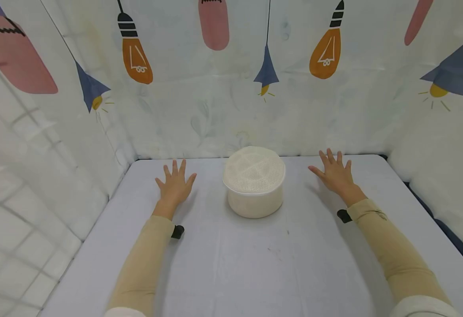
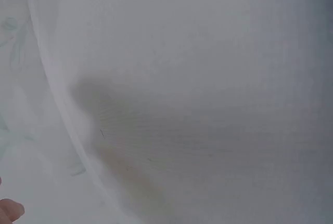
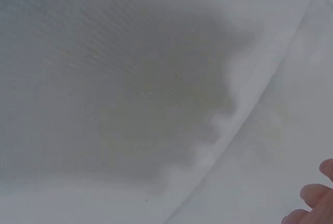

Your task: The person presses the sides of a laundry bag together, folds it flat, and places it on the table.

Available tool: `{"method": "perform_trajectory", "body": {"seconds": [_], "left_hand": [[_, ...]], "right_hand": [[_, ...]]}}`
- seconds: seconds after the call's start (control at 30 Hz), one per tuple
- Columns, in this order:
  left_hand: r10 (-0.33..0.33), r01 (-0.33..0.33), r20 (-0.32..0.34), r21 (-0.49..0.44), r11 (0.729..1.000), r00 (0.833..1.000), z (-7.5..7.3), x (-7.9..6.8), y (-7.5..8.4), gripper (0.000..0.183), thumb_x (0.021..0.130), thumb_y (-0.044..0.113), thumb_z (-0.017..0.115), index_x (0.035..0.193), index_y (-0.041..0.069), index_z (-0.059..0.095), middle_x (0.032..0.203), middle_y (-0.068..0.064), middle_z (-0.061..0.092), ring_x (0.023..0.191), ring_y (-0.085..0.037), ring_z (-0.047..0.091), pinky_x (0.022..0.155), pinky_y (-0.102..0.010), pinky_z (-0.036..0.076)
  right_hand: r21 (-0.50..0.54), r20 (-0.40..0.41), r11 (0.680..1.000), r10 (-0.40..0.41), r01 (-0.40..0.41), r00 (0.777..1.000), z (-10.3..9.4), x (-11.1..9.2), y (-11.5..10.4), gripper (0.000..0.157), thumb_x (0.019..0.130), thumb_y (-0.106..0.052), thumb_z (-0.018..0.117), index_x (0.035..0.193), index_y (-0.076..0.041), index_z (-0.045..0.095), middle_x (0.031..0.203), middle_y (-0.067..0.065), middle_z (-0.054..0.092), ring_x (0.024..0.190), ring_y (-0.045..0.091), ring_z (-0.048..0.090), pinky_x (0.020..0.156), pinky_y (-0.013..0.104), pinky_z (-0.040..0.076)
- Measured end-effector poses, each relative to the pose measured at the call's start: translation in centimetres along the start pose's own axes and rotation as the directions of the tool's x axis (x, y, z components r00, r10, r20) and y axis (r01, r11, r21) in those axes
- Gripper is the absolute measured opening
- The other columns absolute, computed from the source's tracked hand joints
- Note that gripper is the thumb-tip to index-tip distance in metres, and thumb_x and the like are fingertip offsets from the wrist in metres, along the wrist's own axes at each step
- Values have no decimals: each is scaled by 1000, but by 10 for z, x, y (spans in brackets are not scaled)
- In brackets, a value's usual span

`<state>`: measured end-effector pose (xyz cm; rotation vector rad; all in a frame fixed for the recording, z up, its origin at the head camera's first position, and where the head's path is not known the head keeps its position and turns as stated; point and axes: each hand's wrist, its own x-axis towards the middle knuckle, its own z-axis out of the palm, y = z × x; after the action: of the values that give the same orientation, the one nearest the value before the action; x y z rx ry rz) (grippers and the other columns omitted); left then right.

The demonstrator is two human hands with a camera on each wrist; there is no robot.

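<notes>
Clock positions below refer to the head view, with 12 o'clock at the far edge of the table (image 1: 251, 277).

1. Container (image 1: 253, 182): round, off-white, with a mesh top (image 1: 254, 169). It stands upright at 12 o'clock from the table's centre, near the far edge and between the 2 hands.

2. Left hand (image 1: 174, 189): located at 9 o'clock from the container, apart from it. State: released, fingers straight and spread, directed toward 12 o'clock. The left wrist view shows its shadow on the white surface and a fingertip at the 8 o'clock edge.

3. Right hand (image 1: 337, 178): located at 3 o'clock from the container, also apart from it. State: released, fingers extended and spread, directed toward 11 o'clock. The right wrist view shows its shadow and fingertips at the 4 o'clock edge.

4. Sleeves: both tan. 1 small black part projects from the inner side of each wrist.

5. Surroundings: a white curtain (image 1: 223, 110) spans 12 o'clock, printed with 2 orange bulbs (image 1: 137, 59) and blue lampshades (image 1: 266, 68). Faint marks (image 1: 274, 253) lie on the table at 5 o'clock from the container.
</notes>
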<state>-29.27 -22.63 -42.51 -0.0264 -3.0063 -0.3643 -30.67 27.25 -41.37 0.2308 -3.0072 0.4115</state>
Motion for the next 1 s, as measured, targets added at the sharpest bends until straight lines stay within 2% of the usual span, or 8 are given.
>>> {"method": "perform_trajectory", "body": {"seconds": [0.27,0.63,0.9,1.0], "left_hand": [[24,-24,-1,-22,999,1000,-1,-4,2,76,92,66,16,150,20,-1,153,-18,-3,135,-46,-7,93,-75,-3],[55,-55,10,-35,998,998,-3,-8,9,76,92,65,18,151,19,1,153,-17,-3,136,-44,-8,96,-73,2],[90,-91,-16,-58,994,996,-5,-11,17,74,94,61,22,151,17,5,153,-18,1,136,-44,-5,96,-73,4],[96,-97,-25,-65,993,995,-5,-12,18,73,94,60,24,151,17,5,153,-18,3,136,-44,-4,96,-73,5]], "right_hand": [[5,0,1000,-22,22,1000,-6,-5,-6,86,92,-64,29,149,-3,10,151,24,0,133,48,-10,98,69,-7],[28,-3,999,-47,47,999,-11,-13,-11,84,93,-61,33,149,-4,9,152,22,-1,133,45,-13,98,69,-6],[66,1,996,-58,58,998,-18,-19,-14,80,95,-56,36,149,-4,8,151,23,-2,133,48,-9,98,69,-5],[85,10,995,-60,59,998,-19,-20,-14,80,95,-56,36,149,-5,7,151,22,-3,133,47,-11,98,69,-5]]}}
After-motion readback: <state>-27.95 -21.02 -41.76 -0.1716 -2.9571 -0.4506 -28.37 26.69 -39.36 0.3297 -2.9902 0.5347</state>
